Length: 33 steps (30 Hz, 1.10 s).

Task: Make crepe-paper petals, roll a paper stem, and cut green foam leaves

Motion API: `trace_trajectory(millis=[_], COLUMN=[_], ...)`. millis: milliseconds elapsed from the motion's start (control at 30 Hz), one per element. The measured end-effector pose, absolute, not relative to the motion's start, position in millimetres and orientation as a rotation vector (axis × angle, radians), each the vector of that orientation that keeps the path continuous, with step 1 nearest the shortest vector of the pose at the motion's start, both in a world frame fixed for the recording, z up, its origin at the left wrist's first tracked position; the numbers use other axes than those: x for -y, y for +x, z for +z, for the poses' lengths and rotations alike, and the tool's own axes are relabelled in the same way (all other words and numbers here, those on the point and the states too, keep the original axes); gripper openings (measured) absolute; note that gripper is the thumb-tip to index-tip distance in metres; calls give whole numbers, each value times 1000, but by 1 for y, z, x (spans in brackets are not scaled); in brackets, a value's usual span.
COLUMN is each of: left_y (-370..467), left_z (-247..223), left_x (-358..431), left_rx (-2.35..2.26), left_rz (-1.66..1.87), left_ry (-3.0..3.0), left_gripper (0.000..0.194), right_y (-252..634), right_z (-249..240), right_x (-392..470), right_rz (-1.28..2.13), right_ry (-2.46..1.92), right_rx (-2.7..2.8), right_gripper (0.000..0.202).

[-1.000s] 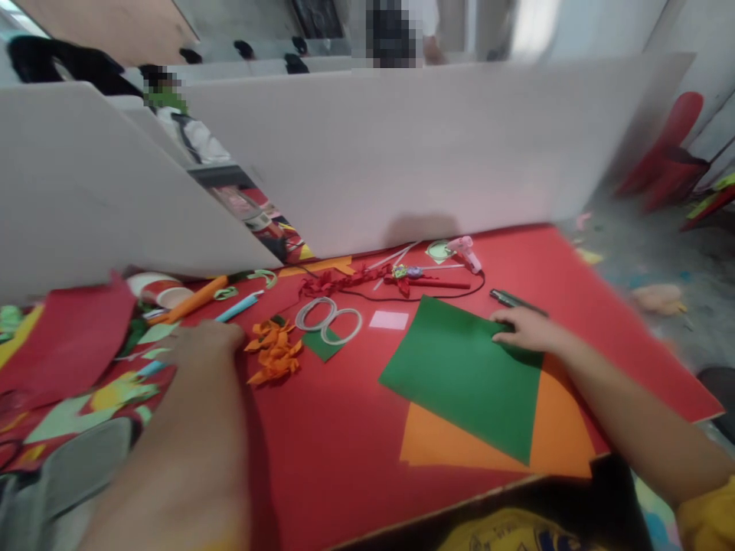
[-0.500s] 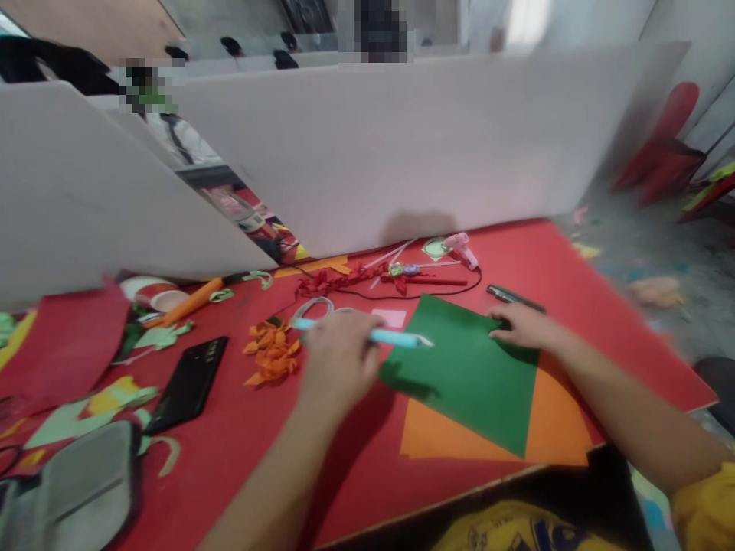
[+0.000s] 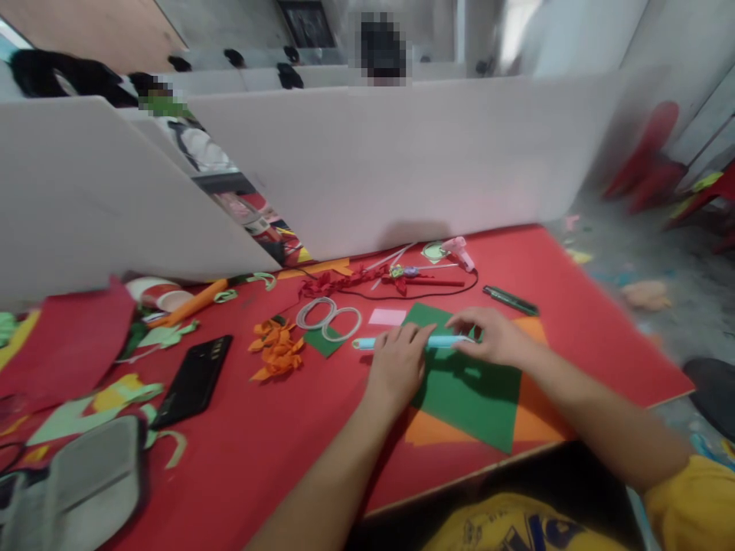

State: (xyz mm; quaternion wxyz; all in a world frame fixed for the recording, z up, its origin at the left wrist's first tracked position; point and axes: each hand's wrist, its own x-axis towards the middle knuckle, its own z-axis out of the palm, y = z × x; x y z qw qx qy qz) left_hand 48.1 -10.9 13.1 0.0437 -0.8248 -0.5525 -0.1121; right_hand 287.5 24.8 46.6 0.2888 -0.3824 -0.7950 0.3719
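Note:
My left hand is closed on a light blue pen-like tool, held level above a green paper sheet. The fingers of my right hand are bent around the tool's right tip, closed on it. Under the green sheet lies orange paper. To the left of my left hand are two pale rings, a small green piece and orange paper flowers. A small pink paper lies just behind my left hand.
On the red table are a black phone, a grey case, a dark cutter, a pink glue gun with its cord and red paper pieces. White partitions stand behind.
My left hand has moved right with the blue tool, uncovering the rings. My right hand has left the sheet's upper right edge and moved left to the tool's tip.

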Motion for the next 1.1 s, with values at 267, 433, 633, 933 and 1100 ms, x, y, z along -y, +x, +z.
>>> trace_trajectory(millis=[267, 433, 633, 933, 1100], left_y=[37, 30, 27, 26, 26], left_z=[20, 27, 26, 31, 31], left_x=[7, 9, 12, 16, 17], left_rx=[1657, 1689, 1637, 1575, 1554], left_rz=[-572, -610, -607, -582, -569], left_ry=[-2487, -2529, -2610, -2681, -2666], left_gripper=[54, 49, 40, 38, 39], right_y=[285, 296, 299, 298, 297], right_z=[27, 32, 40, 49, 51], right_x=[-29, -32, -29, -24, -23], right_rz=[1000, 884, 728, 1054, 1145], right_ry=[-915, -836, -707, -679, -767], right_rx=[1955, 2043, 2252, 2128, 2100], right_gripper=[17, 15, 19, 21, 26])
